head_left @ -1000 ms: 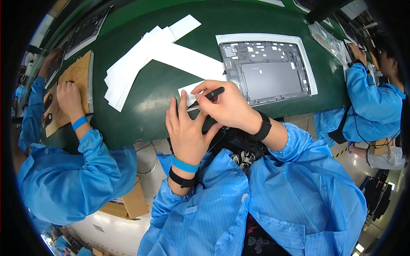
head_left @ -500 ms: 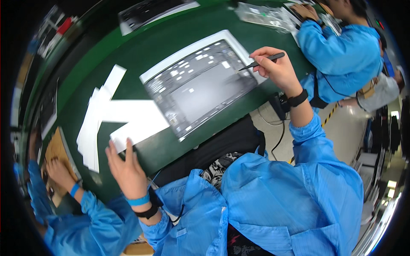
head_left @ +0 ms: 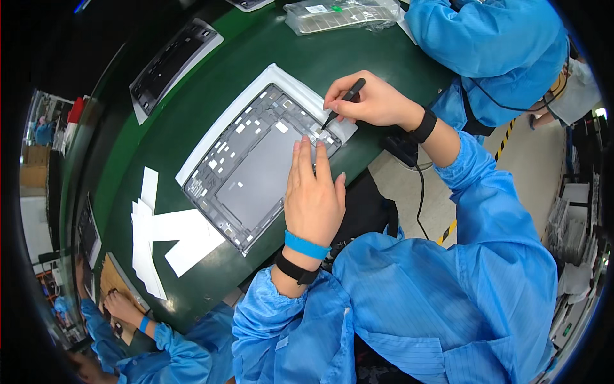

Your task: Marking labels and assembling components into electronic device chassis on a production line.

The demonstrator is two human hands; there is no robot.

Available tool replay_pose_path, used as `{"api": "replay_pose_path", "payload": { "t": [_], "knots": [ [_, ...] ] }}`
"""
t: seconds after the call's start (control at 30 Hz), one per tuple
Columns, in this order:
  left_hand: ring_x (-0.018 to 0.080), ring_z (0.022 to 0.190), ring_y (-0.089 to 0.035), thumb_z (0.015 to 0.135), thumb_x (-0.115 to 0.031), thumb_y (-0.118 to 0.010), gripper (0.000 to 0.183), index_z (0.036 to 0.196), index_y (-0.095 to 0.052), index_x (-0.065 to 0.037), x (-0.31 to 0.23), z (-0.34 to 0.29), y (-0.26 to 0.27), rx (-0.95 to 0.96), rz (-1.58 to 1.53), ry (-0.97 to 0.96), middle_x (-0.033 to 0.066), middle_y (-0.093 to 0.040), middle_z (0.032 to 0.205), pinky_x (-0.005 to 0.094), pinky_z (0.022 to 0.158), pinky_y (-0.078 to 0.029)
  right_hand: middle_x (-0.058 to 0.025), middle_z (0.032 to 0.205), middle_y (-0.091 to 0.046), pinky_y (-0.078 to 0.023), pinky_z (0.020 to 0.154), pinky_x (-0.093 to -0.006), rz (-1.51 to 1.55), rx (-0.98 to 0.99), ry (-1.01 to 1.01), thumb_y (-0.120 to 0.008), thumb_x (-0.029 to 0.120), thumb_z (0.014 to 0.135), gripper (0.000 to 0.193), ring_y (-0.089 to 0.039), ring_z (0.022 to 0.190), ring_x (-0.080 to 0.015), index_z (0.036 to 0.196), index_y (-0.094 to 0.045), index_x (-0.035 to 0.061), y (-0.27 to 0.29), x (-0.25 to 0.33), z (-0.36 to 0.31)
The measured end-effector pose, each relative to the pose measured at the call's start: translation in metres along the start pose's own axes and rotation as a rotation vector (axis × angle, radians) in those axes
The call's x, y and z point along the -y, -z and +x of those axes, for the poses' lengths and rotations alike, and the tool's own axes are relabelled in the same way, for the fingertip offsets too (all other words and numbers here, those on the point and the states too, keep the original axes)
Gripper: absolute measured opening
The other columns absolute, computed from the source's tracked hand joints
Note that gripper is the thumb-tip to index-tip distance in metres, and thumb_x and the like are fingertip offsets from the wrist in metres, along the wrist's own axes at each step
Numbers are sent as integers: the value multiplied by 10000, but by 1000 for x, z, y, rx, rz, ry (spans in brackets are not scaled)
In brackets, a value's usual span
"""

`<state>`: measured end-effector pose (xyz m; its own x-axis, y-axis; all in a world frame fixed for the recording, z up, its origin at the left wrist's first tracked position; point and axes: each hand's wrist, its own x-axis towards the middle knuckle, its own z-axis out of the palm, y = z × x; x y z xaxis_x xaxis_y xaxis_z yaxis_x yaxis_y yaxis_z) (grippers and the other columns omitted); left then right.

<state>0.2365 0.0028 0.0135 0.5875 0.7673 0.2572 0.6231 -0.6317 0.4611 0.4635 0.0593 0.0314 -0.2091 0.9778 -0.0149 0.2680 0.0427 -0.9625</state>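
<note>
A dark grey device housing (head_left: 256,173), dotted with small white and silver pieces, lies flat on a white sheet (head_left: 220,128) on the green table. My right hand (head_left: 368,99) pinches black tweezers (head_left: 353,91), their tips down at the housing's right corner. Close to those tips, my left hand (head_left: 313,198) rests flat over the near right part of the housing, fingers stretched out and holding nothing. It hides some of the housing's near edge.
Several white paper strips (head_left: 150,246) fan out left of the housing. Another dark housing (head_left: 169,67) lies at the far left, and a clear plastic bag (head_left: 342,16) at the back. Co-workers in blue sit at right (head_left: 492,38) and lower left (head_left: 173,349).
My left hand has moved from beside the paper strips onto the housing. The tweezers in my right hand have tipped down to the housing's corner. The whole view has shifted and turned.
</note>
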Motion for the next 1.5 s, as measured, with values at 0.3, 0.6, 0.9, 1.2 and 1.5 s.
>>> {"api": "replay_pose_path", "payload": {
  "t": [0.3, 0.6, 0.9, 1.2, 1.5],
  "knots": [
    [425, 1278, -480, 870, -164, -680, 561, 1349, -463, 32, 1, 2, -4, 47, 51, 39, 266, -415, 1432, 438, 1021, -458, -95, 781, -694, -491, 604, -262, -325, -34, 169, -636, 129, 841, 177, -625, 639, -138, 907, -696, -24, -11, 17, 1],
    [410, 1191, -528, 848, -167, -693, 583, 1348, -465, 29, -2, 9, -6, 11, 74, 61, 254, -462, 1357, 435, 972, -477, -90, 764, -691, -478, 602, -260, -366, -123, 138, -641, 135, 822, 187, -610, 640, -132, 904, -702, -22, -17, 15, 0],
    [349, 1051, -545, 825, -230, -716, 572, 1323, -535, -12, -2, 23, -13, -55, 173, 47, 198, -512, 1214, 433, 852, -473, -69, 739, -673, -463, 594, -246, -332, -113, 127, -627, 118, 818, 182, -582, 637, -102, 893, -697, -32, -12, 12, 0],
    [311, 1080, -531, 831, -422, -704, 584, 1268, -603, -48, 12, 22, 3, -74, 298, 71, 147, -558, 1137, 395, 831, -443, -52, 755, -698, -465, 594, -221, 111, -537, 46, -590, 219, 931, 232, -621, 662, -86, 920, -727, 32, -2, 24, 0],
    [432, 832, -576, 936, -195, -592, 267, 913, -574, 71, 90, -80, 73, -134, 383, 784, 254, -592, 887, 510, 734, -460, -184, 890, -590, -480, 755, -444, -587, -519, 210, -624, 32, 851, 158, -587, 857, -408, 1007, -601, 23, -74, -2, -32]
  ]
}}
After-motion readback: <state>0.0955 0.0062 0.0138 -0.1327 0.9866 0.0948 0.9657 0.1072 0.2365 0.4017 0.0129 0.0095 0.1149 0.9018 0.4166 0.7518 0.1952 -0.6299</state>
